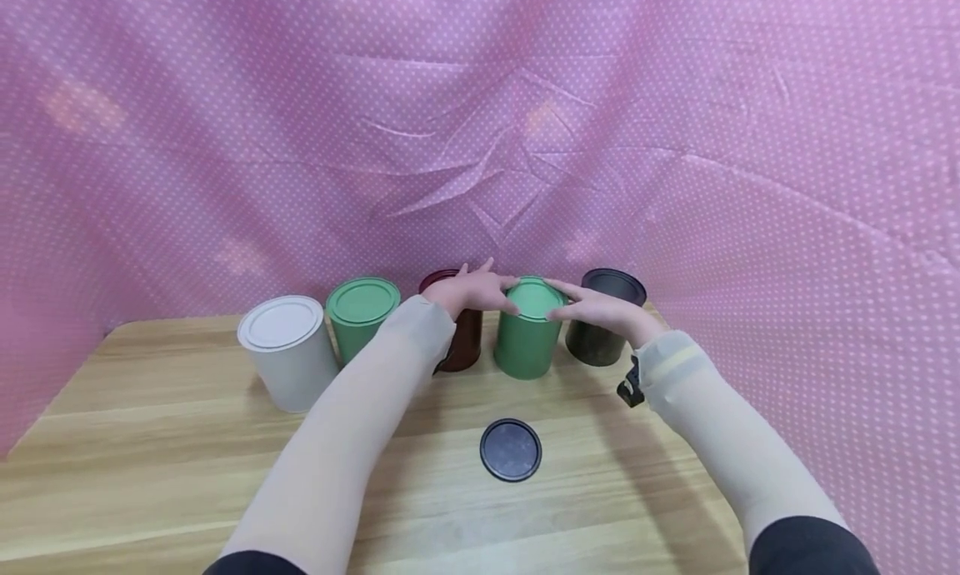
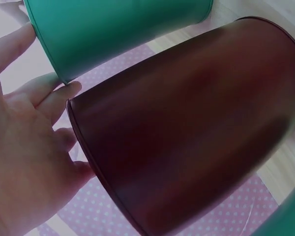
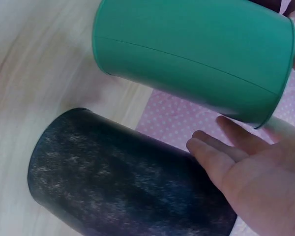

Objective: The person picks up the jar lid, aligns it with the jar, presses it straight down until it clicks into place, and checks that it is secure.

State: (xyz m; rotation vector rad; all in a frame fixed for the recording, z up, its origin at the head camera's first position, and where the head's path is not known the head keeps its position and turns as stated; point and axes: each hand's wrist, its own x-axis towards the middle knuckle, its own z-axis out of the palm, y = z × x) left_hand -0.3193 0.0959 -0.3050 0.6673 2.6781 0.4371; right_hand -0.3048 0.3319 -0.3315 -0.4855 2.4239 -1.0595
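A green can (image 1: 527,346) with a green lid (image 1: 534,298) stands upright between both hands. My left hand (image 1: 474,292) reaches to the lid's left edge, thumb and forefinger spread at the rim. Its other fingers lie beside the rim of a dark red can (image 2: 187,123), which the hand partly covers in the head view. From the right, my right hand (image 1: 600,310) reaches to the same lid, thumb and forefinger apart at its edge. The remaining fingers (image 3: 214,155) extend between the green can and a dark mottled can (image 1: 596,342). Whether either hand bears weight is hard to tell.
On the left stand a white can (image 1: 288,362) and another green can (image 1: 362,304), partly behind the left forearm. A small round black lid (image 1: 511,450) lies flat on the wooden table (image 1: 150,442). Pink dotted cloth (image 1: 480,125) hangs close behind the cans and at both sides.
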